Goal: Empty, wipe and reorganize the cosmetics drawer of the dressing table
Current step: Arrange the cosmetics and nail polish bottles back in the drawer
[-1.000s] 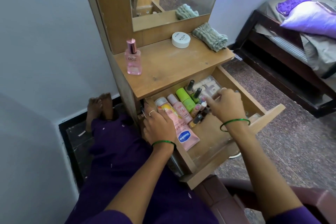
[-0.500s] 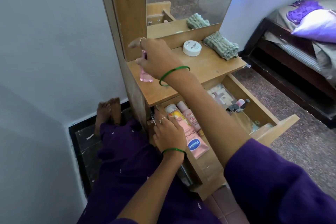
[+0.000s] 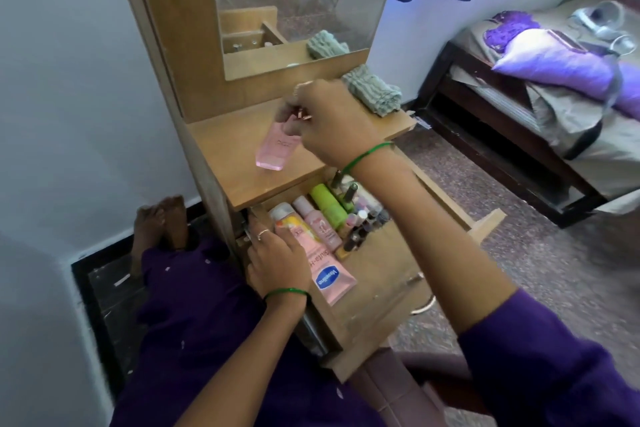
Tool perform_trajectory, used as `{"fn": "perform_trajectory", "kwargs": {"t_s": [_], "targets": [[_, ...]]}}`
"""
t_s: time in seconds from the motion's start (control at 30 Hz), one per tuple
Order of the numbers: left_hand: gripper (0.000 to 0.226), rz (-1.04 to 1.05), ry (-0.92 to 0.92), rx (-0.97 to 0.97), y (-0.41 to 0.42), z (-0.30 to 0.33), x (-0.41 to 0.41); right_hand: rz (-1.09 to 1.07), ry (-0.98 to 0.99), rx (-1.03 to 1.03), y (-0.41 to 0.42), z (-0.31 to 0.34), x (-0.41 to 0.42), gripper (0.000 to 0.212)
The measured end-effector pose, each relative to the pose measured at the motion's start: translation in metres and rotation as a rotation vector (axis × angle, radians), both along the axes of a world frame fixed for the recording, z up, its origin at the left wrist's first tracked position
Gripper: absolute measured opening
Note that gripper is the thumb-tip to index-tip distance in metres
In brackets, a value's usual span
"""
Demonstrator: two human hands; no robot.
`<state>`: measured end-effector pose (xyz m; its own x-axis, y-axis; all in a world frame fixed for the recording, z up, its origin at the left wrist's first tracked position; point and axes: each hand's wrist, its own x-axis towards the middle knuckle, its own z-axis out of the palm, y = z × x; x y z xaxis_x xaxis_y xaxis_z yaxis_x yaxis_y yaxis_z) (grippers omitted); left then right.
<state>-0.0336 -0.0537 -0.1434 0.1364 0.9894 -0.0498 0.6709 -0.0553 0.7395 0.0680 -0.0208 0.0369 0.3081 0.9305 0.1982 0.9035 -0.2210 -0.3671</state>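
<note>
Right hand (image 3: 332, 121) pinched pink bottle (image 3: 275, 147) by cap, tilted above bench (image 3: 225, 135), likely returning to drawer (image 3: 377, 274). Left hand (image 3: 277, 263) rested flat on tubes (image 3: 311, 239), steadying.

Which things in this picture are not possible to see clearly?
- White jar: head view, not visible; the right hand covers that part of the shelf.
- Pink bottle: label blurred, cap under fingers.
- Small bottles in the drawer: too small, blurred.

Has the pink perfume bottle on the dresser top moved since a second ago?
Yes. The pink perfume bottle, held by the right hand, now tilts, lifted toward the shelf's front edge.
</note>
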Motion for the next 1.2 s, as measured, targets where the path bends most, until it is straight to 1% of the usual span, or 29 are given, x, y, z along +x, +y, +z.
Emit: {"fn": "perform_trajectory", "kwargs": {"t_s": [0.27,0.47,0.67,0.77,0.87,0.97,1.1,1.2], "targets": [[0.047,-0.011,-0.042,0.026,-0.002,-0.004,-0.001,-0.143,-0.08,-0.134,-0.098,0.021,0.057,0.011],[0.049,-0.01,-0.046,0.02,-0.001,-0.007,-0.001,-0.155,-0.024,-0.29,-0.132,-0.011,0.079,0.016],[0.047,-0.002,-0.04,0.041,0.0,-0.008,0.0,-0.086,0.047,-0.388,-0.146,-0.053,0.084,0.018],[0.047,-0.007,-0.031,0.039,0.0,-0.009,0.0,-0.061,0.087,-0.376,-0.148,-0.067,0.084,0.017],[0.049,-0.005,-0.022,0.033,0.0,-0.008,0.0,-0.053,0.06,-0.375,-0.148,-0.079,0.086,0.022],[0.047,-0.001,-0.01,0.025,0.0,-0.009,0.0,-0.029,0.072,-0.394,-0.147,-0.087,0.087,0.025],[0.055,-0.013,0.0,0.031,0.0,-0.009,-0.001,-0.008,0.037,-0.421,-0.146,-0.087,0.083,0.02],[0.047,-0.001,-0.017,0.024,-0.002,-0.005,-0.001,0.018,0.049,-0.401,-0.147,-0.087,0.082,0.019]]}}
